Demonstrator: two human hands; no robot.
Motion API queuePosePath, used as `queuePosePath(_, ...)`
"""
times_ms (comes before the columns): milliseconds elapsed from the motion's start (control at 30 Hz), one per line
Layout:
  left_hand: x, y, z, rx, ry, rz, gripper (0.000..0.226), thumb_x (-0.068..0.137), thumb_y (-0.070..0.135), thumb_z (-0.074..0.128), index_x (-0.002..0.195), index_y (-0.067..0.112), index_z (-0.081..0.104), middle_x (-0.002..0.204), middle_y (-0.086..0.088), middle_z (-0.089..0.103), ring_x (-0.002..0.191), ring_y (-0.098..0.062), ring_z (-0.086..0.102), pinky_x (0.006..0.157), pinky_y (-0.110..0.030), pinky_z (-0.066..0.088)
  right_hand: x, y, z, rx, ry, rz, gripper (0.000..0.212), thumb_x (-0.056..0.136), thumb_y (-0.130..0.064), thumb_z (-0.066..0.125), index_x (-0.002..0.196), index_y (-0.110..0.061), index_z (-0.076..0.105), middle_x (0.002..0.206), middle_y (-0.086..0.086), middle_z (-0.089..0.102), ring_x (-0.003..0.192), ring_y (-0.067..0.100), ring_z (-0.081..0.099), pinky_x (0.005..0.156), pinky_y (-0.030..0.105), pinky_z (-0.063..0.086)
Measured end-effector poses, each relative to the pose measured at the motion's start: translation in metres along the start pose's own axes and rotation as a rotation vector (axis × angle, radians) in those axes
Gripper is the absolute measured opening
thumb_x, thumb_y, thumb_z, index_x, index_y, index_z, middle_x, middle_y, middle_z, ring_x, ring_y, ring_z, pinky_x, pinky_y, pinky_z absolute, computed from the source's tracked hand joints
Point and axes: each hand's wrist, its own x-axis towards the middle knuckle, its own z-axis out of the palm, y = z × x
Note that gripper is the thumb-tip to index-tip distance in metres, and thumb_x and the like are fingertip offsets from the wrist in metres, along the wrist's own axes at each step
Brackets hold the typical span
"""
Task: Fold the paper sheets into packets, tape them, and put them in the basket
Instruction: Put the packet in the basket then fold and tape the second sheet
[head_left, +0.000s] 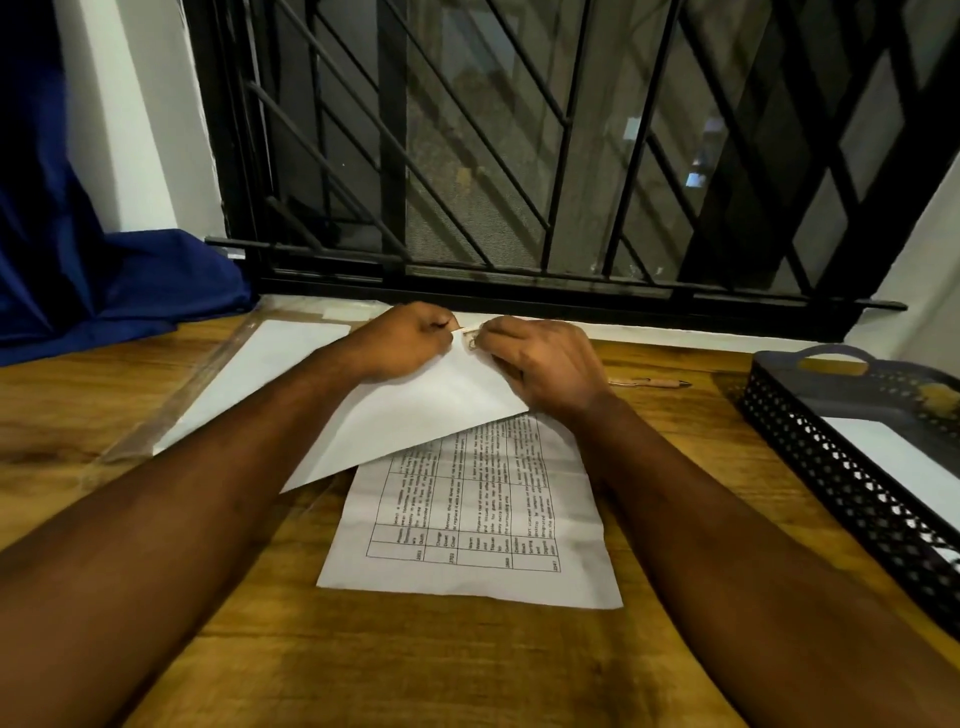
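Note:
A white sheet (410, 415) lies slanted across the middle of the wooden table, its blank side up. My left hand (405, 340) and my right hand (545, 364) meet at its far corner, fingers curled and pinching the paper there; a small paper clip shows between the fingertips. Under it lies a printed sheet (467, 525) with a table of text. A black mesh basket (852, 478) stands at the right with a white packet (893, 457) inside.
A clear plastic sleeve holding white paper (249, 379) lies at the left. A pen (652, 383) rests behind my right hand. Blue cloth (104, 280) is heaped at the far left, and a black window grille (519, 156) rises behind the table.

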Motion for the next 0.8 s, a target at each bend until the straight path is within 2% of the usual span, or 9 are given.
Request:
queuePosePath(100, 0.0007, 0.0004, 0.0002, -0.013, 0.016, 0.038, 0.021, 0.101, 0.021, 0.055, 0.088, 0.024, 0.071, 0.079, 0.002, 0.066, 0.076, -0.015, 0.059, 0.077, -0.037, 0.049, 0.0016, -0.0024, 0.0013, 0.002, 0.005, -0.002, 0.018, 0.103, -0.025, 0.063, 0.116, -0.021, 0.075, 0.124, -0.003, 0.073, 0.086, 0.029, 0.074, 0.06, 0.037, 0.055)
queuePosePath(233, 0.0004, 0.0008, 0.0012, -0.032, 0.05, 0.057, 0.022, 0.102, 0.019, 0.054, 0.087, 0.019, 0.071, 0.074, 0.005, 0.064, 0.073, -0.011, 0.057, 0.074, -0.033, 0.045, 0.0029, -0.0054, 0.0004, 0.007, 0.023, -0.012, 0.021, 0.105, -0.029, 0.058, 0.114, -0.021, 0.076, 0.121, -0.004, 0.075, 0.088, 0.029, 0.074, 0.063, 0.04, 0.057)
queuePosePath(333, 0.0006, 0.0005, 0.0033, -0.041, 0.066, 0.046, 0.022, 0.103, 0.024, 0.053, 0.091, 0.017, 0.071, 0.081, -0.004, 0.069, 0.078, -0.018, 0.062, 0.079, -0.041, 0.05, 0.0028, -0.0054, 0.0001, 0.005, 0.027, -0.004, 0.021, 0.105, -0.028, 0.058, 0.113, -0.019, 0.075, 0.12, -0.002, 0.075, 0.087, 0.029, 0.074, 0.065, 0.041, 0.057)
queuePosePath(433, -0.0001, 0.0004, 0.0047, -0.059, 0.085, 0.032, 0.025, 0.104, 0.029, 0.051, 0.094, 0.019, 0.071, 0.089, -0.003, 0.071, 0.091, -0.023, 0.067, 0.088, -0.043, 0.051, 0.002, -0.006, 0.0008, 0.007, 0.025, 0.005, 0.018, 0.104, -0.025, 0.061, 0.114, -0.018, 0.075, 0.119, -0.001, 0.075, 0.086, 0.029, 0.073, 0.066, 0.041, 0.057)
queuePosePath(533, -0.0012, 0.0034, 0.0053, -0.088, 0.111, 0.03, 0.027, 0.104, 0.031, 0.05, 0.093, 0.021, 0.072, 0.089, -0.001, 0.072, 0.092, -0.022, 0.067, 0.088, -0.042, 0.05, 0.0022, -0.0069, -0.0007, 0.011, 0.035, 0.01, 0.018, 0.104, -0.024, 0.061, 0.112, -0.016, 0.075, 0.116, 0.001, 0.076, 0.084, 0.03, 0.073, 0.065, 0.041, 0.056)
queuePosePath(667, -0.0002, 0.0032, 0.0069, -0.098, 0.121, 0.028, 0.028, 0.103, 0.034, 0.055, 0.09, 0.017, 0.073, 0.087, -0.008, 0.072, 0.091, -0.03, 0.067, 0.087, -0.052, 0.053, 0.003, -0.0089, -0.0024, 0.003, 0.052, 0.004, 0.014, 0.103, -0.022, 0.065, 0.111, -0.016, 0.076, 0.112, 0.0, 0.077, 0.081, 0.027, 0.072, 0.063, 0.037, 0.054)
queuePosePath(800, 0.0006, 0.0023, 0.0078, -0.109, 0.106, 0.038, 0.017, 0.1, 0.031, 0.063, 0.091, 0.024, 0.076, 0.086, 0.005, 0.075, 0.089, -0.018, 0.07, 0.088, -0.044, 0.056, 0.0039, -0.0093, 0.0007, 0.011, 0.038, 0.007, 0.013, 0.101, -0.02, 0.064, 0.108, -0.016, 0.075, 0.104, 0.001, 0.075, 0.077, 0.026, 0.068, 0.061, 0.036, 0.052)
